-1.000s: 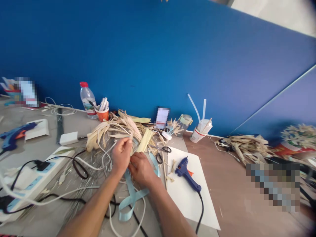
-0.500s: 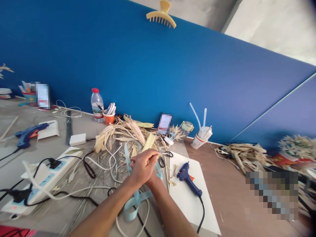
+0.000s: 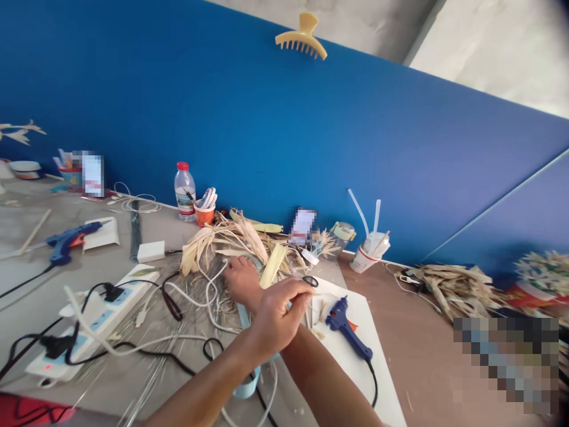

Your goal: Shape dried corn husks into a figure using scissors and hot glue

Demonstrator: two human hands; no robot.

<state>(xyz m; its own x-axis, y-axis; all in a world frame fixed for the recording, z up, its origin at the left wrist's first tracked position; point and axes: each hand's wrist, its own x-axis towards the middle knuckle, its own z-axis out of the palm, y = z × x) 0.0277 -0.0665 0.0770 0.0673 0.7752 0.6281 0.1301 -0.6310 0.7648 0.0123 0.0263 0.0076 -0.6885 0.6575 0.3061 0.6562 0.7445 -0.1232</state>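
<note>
My left hand (image 3: pixel 282 311) is closed in a pinch above the crossed right forearm. A thin end appears at its fingertips, too small to make out. Reaching left beneath it, my right hand (image 3: pixel 242 283) is among the dried corn husks (image 3: pixel 240 228), fingers bent down and partly hidden; what they hold is unclear. A light blue ribbon (image 3: pixel 244 314) runs beside the right hand and below the wrists. Just beyond the left fingertips lies a black loop (image 3: pixel 310 280), perhaps a scissors handle. A yellowish husk piece (image 3: pixel 273 265) sits between the hands and the pile.
A blue glue gun (image 3: pixel 349 329) rests on white paper (image 3: pixel 377 379) at right. Cables and a power strip (image 3: pixel 95 323) occupy the left, beside thin wires (image 3: pixel 153 350). Along the blue partition stand a bottle (image 3: pixel 184 193), an orange cup (image 3: pixel 205 215), and a paper cup (image 3: pixel 367 255).
My hands were together and have separated. The right hand has moved left and forward to the husks; the left stays pinched, slightly right. The whole view has shifted a little.
</note>
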